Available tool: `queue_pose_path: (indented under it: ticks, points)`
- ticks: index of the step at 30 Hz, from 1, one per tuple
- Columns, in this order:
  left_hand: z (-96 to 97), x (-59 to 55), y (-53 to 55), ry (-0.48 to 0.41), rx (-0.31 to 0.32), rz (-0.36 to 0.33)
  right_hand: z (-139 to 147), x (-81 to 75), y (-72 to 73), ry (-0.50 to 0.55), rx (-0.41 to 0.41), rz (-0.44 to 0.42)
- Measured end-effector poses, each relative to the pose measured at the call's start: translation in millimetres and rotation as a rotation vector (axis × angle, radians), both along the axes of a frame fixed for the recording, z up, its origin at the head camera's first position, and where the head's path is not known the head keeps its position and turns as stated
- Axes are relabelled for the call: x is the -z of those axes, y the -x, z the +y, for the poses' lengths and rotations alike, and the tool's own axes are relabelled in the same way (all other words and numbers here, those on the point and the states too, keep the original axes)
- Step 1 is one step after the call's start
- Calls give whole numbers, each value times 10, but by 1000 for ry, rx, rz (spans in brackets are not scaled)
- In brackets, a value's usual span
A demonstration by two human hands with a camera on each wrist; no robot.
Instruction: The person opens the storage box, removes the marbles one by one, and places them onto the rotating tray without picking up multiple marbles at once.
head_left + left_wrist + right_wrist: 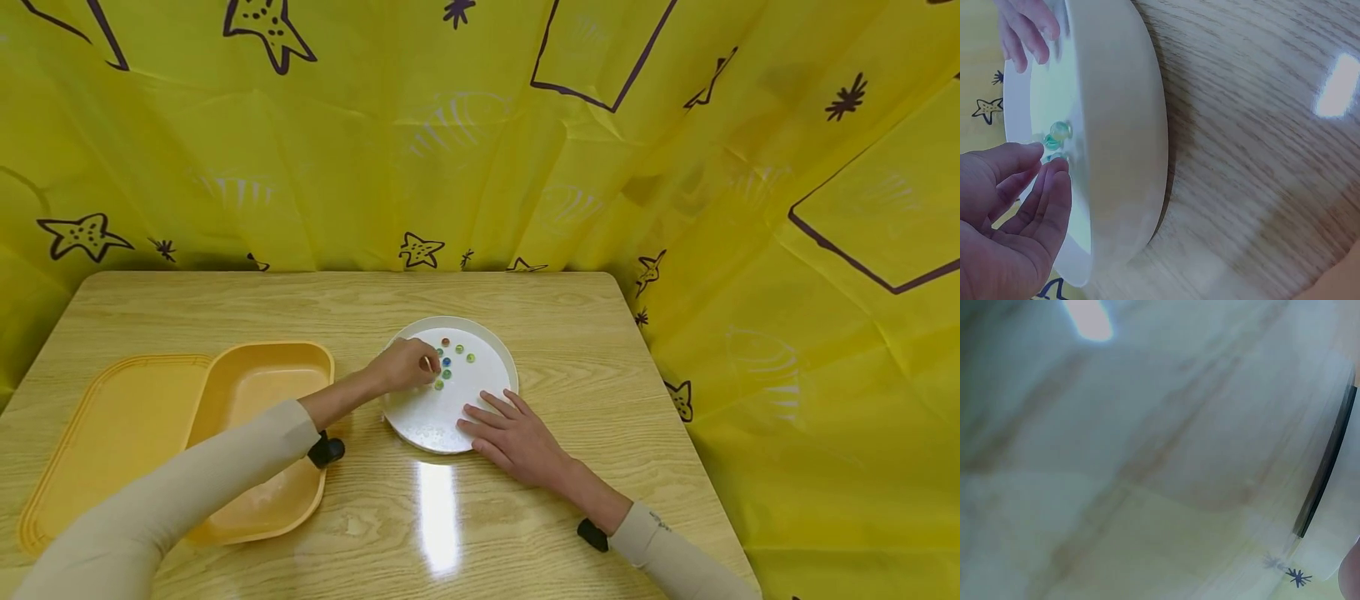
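A round white tray (472,417) with a raised rim holds several glass marbles (447,362), among them green, blue and reddish ones. My left hand (408,365) reaches over its left side with thumb and fingers curled together among the marbles. In the left wrist view, the thumb and fingertips of that hand (1016,206) pinch a teal marble (1055,156), mostly hidden; greenish marbles (1060,130) lie just beyond. My right hand (521,442) rests with spread, straight fingers on the tray's lower right rim. In the right wrist view only a blurred bit of hand (1350,575) shows.
Left of the tray stands a yellow-orange plastic container (262,367), with a flat yellow lid (127,417) beside it. The wooden table (570,333) ends at a yellow patterned curtain (360,167) behind and to the right.
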State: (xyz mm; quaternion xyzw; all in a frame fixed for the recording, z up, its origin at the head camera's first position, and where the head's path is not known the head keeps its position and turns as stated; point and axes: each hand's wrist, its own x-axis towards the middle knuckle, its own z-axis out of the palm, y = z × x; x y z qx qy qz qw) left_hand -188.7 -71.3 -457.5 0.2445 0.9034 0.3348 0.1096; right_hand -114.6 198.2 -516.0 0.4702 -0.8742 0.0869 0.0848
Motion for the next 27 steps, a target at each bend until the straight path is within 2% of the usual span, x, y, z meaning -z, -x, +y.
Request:
queue_pose_path:
  ticks: [9, 16, 21, 27]
  points:
    - [-174, -144, 2, -31, -37, -28, 16, -29, 0, 7, -4, -15]
    - [-370, -243, -36, -51, -75, -57, 21, -47, 11, 16, -1, -37]
    - [-532, -317, -86, -40, -83, -36, 15, -84, 11, 16, -3, -53]
    - [-732, -432, -156, 3, -107, 67, 16, -204, 75, 20, 33, -68]
